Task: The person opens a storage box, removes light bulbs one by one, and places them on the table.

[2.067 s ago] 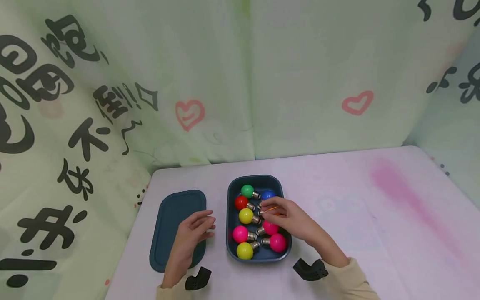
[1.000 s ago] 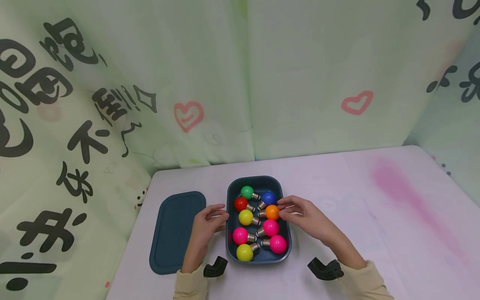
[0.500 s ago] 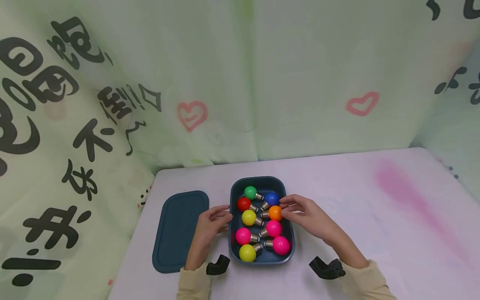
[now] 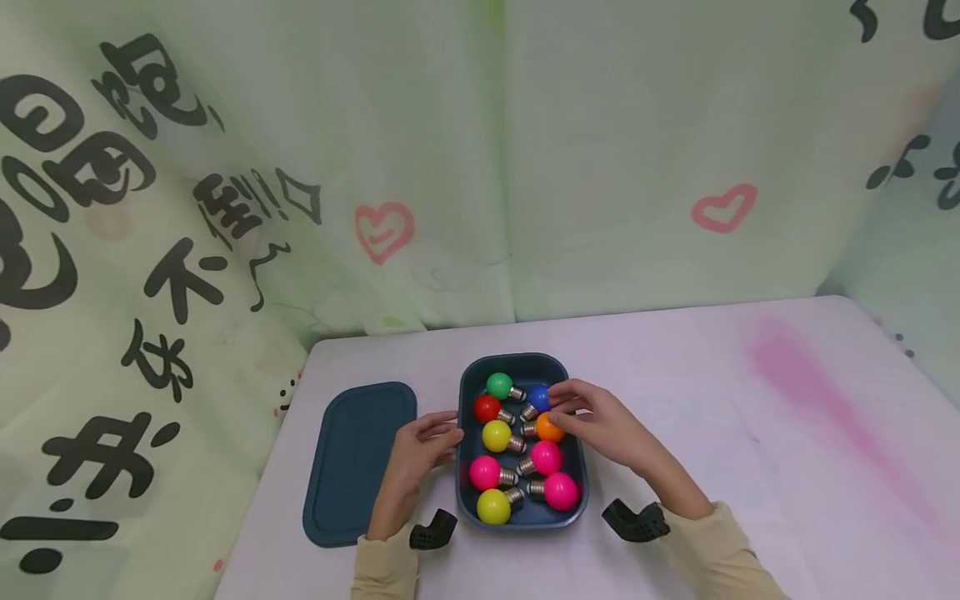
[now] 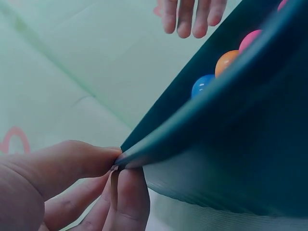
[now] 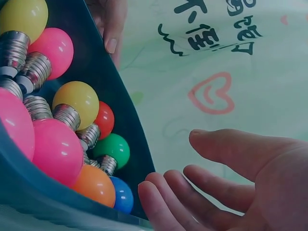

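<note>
A dark blue tray [image 4: 525,527] holds several coloured light bulbs with metal screw bases, lying on their sides in two columns. My left hand [image 4: 417,457] pinches the tray's left rim [image 5: 159,139] between thumb and fingers, as the left wrist view shows. Over the tray's right side hovers my right hand [image 4: 602,423], fingers spread and holding nothing. Its fingertips partly cover the blue bulb [image 4: 537,397] and the orange bulb [image 4: 549,427] in the head view; whether they touch is unclear. Below the orange one are two pink bulbs [image 4: 561,491]. Green [image 4: 499,385], red [image 4: 487,408] and yellow [image 4: 496,436] bulbs lie opposite.
Left of the tray, a flat dark blue lid [image 4: 356,467] lies on the white tabletop [image 4: 712,467]. A printed pale green curtain [image 4: 600,167] hangs behind the table and along both sides.
Earlier my right hand's fingers covered the orange bulb; it now lies exposed in the tray. My left hand went from above the lid to the tray's rim. Lately my right hand shifted slightly left.
</note>
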Motion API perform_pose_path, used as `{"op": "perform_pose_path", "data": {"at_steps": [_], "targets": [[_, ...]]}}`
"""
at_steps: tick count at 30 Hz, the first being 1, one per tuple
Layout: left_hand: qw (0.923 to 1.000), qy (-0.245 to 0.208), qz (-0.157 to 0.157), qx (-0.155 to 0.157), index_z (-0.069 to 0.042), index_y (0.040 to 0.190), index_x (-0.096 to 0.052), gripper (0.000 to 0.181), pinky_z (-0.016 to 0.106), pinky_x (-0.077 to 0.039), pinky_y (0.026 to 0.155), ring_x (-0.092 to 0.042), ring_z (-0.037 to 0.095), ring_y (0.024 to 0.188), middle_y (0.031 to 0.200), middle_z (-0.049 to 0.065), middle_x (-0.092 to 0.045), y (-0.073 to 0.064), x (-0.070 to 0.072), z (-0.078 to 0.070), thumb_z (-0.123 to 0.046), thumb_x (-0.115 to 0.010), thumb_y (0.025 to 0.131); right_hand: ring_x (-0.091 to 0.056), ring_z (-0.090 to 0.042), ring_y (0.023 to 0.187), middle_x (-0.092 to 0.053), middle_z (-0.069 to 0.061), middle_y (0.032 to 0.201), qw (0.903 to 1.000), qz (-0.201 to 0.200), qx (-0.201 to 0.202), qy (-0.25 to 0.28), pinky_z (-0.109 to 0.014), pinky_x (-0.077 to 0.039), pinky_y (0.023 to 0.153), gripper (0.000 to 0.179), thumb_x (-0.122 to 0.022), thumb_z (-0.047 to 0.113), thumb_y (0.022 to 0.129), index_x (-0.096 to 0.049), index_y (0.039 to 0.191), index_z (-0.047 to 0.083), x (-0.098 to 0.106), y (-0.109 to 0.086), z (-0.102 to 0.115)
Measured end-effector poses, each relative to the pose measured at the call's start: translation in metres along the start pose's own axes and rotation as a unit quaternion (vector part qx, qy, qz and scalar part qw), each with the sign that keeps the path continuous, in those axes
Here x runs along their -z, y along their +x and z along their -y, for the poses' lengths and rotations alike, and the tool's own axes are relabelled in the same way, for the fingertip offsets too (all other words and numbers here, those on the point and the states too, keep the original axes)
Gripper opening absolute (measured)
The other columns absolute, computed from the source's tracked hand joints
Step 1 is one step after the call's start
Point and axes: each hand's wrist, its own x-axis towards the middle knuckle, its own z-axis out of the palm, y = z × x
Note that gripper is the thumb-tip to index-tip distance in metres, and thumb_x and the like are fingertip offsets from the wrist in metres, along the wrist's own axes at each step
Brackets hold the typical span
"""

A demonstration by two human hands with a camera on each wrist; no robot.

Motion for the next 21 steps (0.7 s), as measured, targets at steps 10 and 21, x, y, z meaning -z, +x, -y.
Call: {"op": "perform_pose_path", "data": {"at_steps": [10, 21], "targets": [[0.9999, -0.007, 0.009, 0.001, -0.005, 0.130, -0.063, 0.044, 0.031, -0.059, 0.077, -0.067, 0.015, 0.088, 0.109, 0.008, -0.071, 0.001, 0.001, 0.000, -0.024, -0.073, 0.091, -0.064, -0.031, 0.108, -0.062, -0.024, 0.123, 0.9997, 0.002, 0.011, -0.021, -0.043, -0.055, 0.094, 0.038, -0.062, 0.015, 0.098, -0.056, 0.127, -0.008, -0.004, 0.016, 0.000], [0.9999, -0.011, 0.012, -0.003, -0.004, 0.128, -0.064, 0.043, 0.030, -0.059, 0.076, -0.067, 0.015, 0.087, 0.106, 0.008, -0.070, 0.000, 0.001, -0.001, -0.023, -0.074, 0.091, -0.063, -0.033, 0.109, -0.063, -0.024, 0.123, 0.9981, -0.002, 0.018, -0.058, -0.044, -0.054, 0.095, 0.035, -0.063, 0.014, 0.097, -0.058, 0.125, -0.007, -0.011, 0.035, 0.004]]}}
